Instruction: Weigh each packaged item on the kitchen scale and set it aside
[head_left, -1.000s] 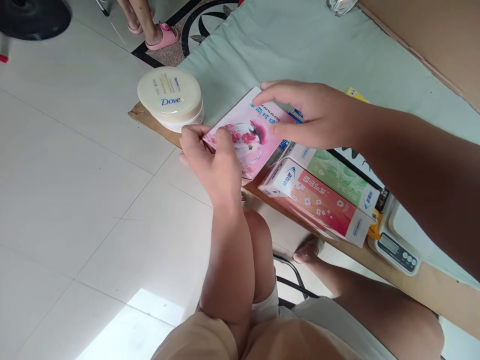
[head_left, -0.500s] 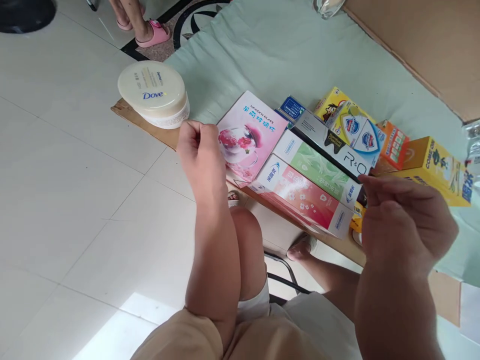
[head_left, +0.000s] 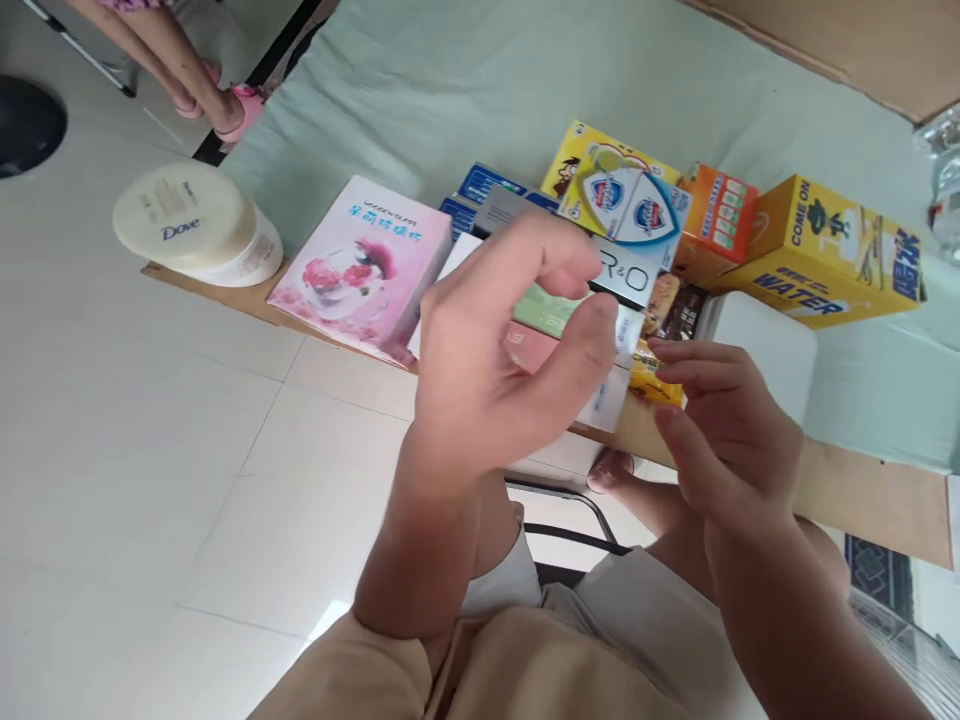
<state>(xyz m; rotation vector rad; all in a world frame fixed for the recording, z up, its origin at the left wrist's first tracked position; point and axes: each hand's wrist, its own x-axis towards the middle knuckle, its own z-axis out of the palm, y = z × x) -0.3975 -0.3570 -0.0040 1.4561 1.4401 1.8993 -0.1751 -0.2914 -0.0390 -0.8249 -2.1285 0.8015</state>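
Observation:
My left hand (head_left: 510, 350) hovers over the row of boxes, fingers curled, with a gap between thumb and forefinger and nothing in it. It partly hides a green-and-white toothpaste box (head_left: 546, 311), a red-and-white box (head_left: 604, 400) and a black-and-silver R&O box (head_left: 628, 274). To the right, my right hand (head_left: 731, 430) is held with its fingers apart and holds nothing. A yellow packet (head_left: 649, 380) and a white lidded container (head_left: 765, 345) are just beyond its fingertips. Left of my left hand lies a pink glass-cup box (head_left: 360, 270).
A Dove tub (head_left: 187, 220) stands at the table's left end. Behind the toothpaste boxes are Safeguard soap (head_left: 626, 208), an orange box (head_left: 716, 218) and a yellow WATER box (head_left: 832, 250). A cardboard piece (head_left: 825, 50) is at the back. Another person's legs (head_left: 187, 70) show at upper left.
Both pinched hands have opened. My left hand has moved right, over the toothpaste boxes. The view has shifted, bringing the white container and snack packets into sight.

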